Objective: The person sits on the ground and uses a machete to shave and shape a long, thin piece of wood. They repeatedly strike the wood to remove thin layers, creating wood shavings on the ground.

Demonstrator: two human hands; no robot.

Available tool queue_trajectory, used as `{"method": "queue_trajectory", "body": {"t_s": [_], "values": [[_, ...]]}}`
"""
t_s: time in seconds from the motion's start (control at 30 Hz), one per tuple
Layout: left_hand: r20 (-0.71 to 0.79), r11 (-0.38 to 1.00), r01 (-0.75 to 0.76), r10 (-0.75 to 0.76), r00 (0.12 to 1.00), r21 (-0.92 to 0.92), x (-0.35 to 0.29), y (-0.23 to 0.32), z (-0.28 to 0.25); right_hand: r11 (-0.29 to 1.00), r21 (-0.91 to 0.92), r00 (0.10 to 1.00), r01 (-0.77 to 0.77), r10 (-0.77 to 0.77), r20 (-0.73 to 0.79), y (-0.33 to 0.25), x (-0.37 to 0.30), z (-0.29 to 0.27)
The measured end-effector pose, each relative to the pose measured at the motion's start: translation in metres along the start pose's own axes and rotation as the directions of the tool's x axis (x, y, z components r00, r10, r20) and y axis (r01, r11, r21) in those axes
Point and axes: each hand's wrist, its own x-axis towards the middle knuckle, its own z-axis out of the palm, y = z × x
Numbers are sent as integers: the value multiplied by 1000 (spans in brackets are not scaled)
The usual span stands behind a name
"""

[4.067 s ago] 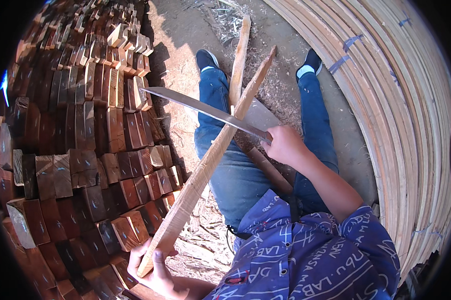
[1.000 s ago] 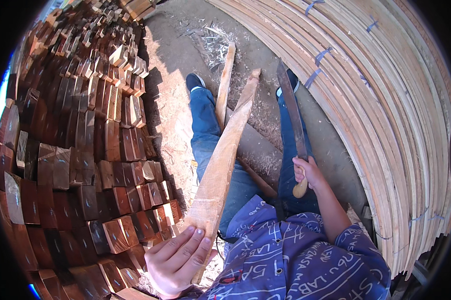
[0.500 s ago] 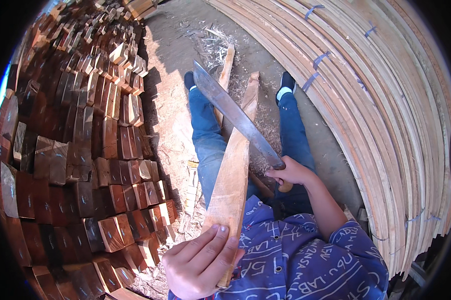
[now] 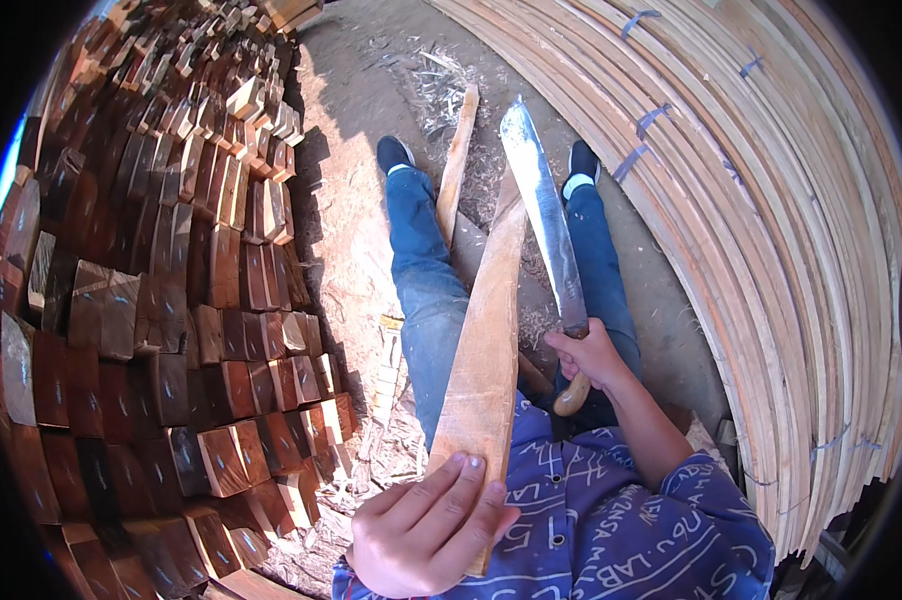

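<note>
One pale wooden board (image 4: 478,370), right of the block stack (image 4: 121,310), tapers from a broad near end to a slim, darker far end; its tan face shows faint grain and a slanting facet. The left hand (image 4: 431,525) is partly closed over the near end, fingers laid across the face. Farther right from the block stack, the right hand (image 4: 586,355) is wrapped round the rounded wooden handle (image 4: 573,397) of a machete (image 4: 541,200), its long steel blade glossy toward the tip, duller near the grip. The block stack itself is reddish-brown, rough and square-ended; farthest right of it curve long, pale planks (image 4: 731,250).
</note>
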Motion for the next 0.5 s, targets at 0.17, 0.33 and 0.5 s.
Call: {"method": "queue_trajectory", "body": {"t_s": [0.17,0.33,0.5], "values": [[-138,985,-174,173,975,7,16,0,0,980,-104,984,172,-175,-23,-36,-13,7],[-127,971,-236,239,963,41,24,0,5,567,-639,799,519,-588,127,-42,-17,6],[-58,967,-255,255,965,16,28,1,0,296,-823,747,484,-629,213,-49,-3,0]]}}
